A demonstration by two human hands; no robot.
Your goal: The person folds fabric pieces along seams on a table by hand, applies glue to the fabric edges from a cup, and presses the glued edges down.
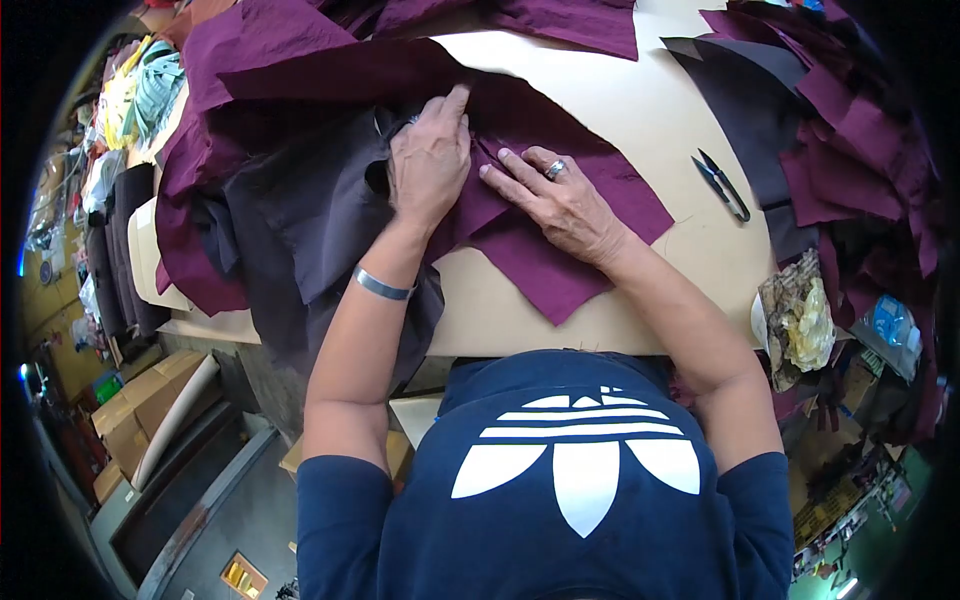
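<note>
Left grip curled over maroon fabric (clenched or not, cannot tell), right grip unclenched, palm down.

Worktop layout: main cloth runs from the left edge to past the middle, partly folded over itself; its left part hangs over the near edge. Another cloth piece lies behind it at the far edge. Snips sit right of the main cloth, well apart from it, left of the cloth pile along the right side. Plastic bag at the near right corner, in front of the pile; second bag just right of it. Off the left edge: upright rolls, with bundled strips behind them. Cardboard boxes sit lower, beyond the near left corner.
</note>
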